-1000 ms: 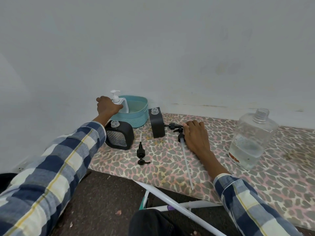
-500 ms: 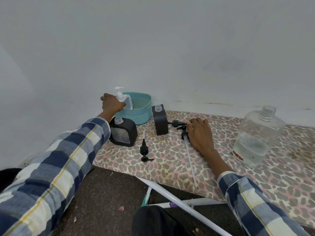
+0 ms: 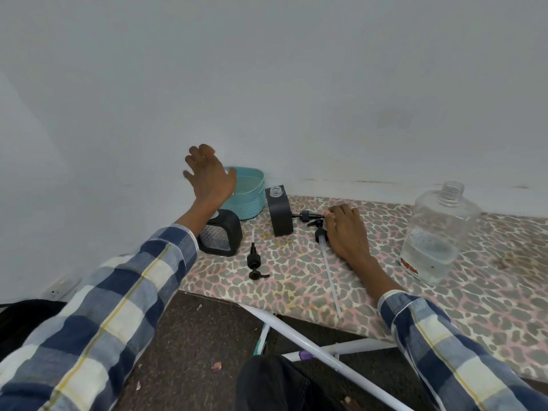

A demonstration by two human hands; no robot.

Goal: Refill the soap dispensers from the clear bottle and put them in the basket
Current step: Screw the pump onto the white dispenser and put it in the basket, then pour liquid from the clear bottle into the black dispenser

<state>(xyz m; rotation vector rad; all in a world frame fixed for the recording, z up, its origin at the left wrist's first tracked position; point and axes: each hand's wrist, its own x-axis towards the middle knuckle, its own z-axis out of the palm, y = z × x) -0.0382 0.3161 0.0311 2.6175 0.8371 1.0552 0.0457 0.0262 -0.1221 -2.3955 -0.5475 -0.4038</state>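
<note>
My left hand [image 3: 209, 176] hovers open with fingers spread, above the left rim of the teal basket [image 3: 251, 203]; it hides whatever stands in the basket's left part. A low black dispenser [image 3: 221, 237] without its pump sits in front of the basket. A taller black dispenser [image 3: 278, 210] stands open-necked to the right. Three black pumps lie loose: one [image 3: 254, 261] in front, one [image 3: 307, 216] by the tall dispenser, one with a long tube [image 3: 324, 247] beside my right hand [image 3: 345, 232], which rests flat on the table. The clear bottle [image 3: 439, 232] stands uncapped at right, partly filled.
The leopard-print table [image 3: 296, 280] ends near me, with white frame tubes [image 3: 311, 345] and dark floor below. A white wall runs close behind the basket and the bottle. A wall socket [image 3: 55, 290] sits low on the left.
My left hand has let go of the white pump dispenser at the basket and lifted up, open. The right hand has stayed flat by the pumps.
</note>
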